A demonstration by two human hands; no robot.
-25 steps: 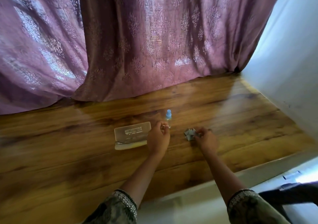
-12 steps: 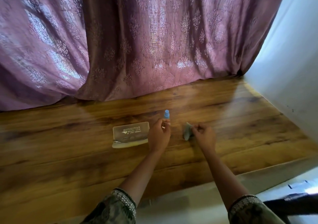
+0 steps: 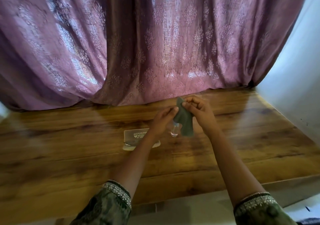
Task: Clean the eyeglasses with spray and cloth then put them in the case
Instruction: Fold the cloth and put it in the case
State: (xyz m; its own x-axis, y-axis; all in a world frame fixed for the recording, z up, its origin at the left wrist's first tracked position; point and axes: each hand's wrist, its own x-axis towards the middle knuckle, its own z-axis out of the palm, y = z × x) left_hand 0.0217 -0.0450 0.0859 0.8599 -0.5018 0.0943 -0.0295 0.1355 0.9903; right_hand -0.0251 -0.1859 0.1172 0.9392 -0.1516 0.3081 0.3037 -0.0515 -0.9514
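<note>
Head view: one camera is looking forward and down; every line below is being read from it.
Fingers, right hand: the fingers (image 3: 187, 103) of the right hand (image 3: 200, 112) are pinching the upper corner of the cloth (image 3: 185, 122), thumb against forefinger.
Fingers, left hand: the fingers (image 3: 173, 110) of the left hand (image 3: 161, 121) are lying narrow and nearly straight, with the tips pinching the cloth's left edge. The thumb is hidden.
Cloth: it is hanging in the air between both hands, partly bunched, beyond and right of the case (image 3: 136, 134).
Spray bottle: the spray bottle (image 3: 174, 132) is standing upright on the table (image 3: 69, 147), just right of the case and under the hanging cloth. Its cap is hidden.
Case: it is lying on the table and appears to be open. The left forearm is crossing above its right end.
Eyeglasses: they are not plainly showing. Something thin is lying at the case's near edge, too small to identify.
Step, as judged: the cloth is being opened out for wiping.
Risk 1: the cloth's lower end is dangling close to the bottle, so a sideways sweep could be tipping the bottle toward the case.
Risk 2: only the fingertips are holding the cloth, so pulling it apart could be slipping it free onto the bottle.
Risk 3: a lowering left forearm could be pressing on the case.
</note>
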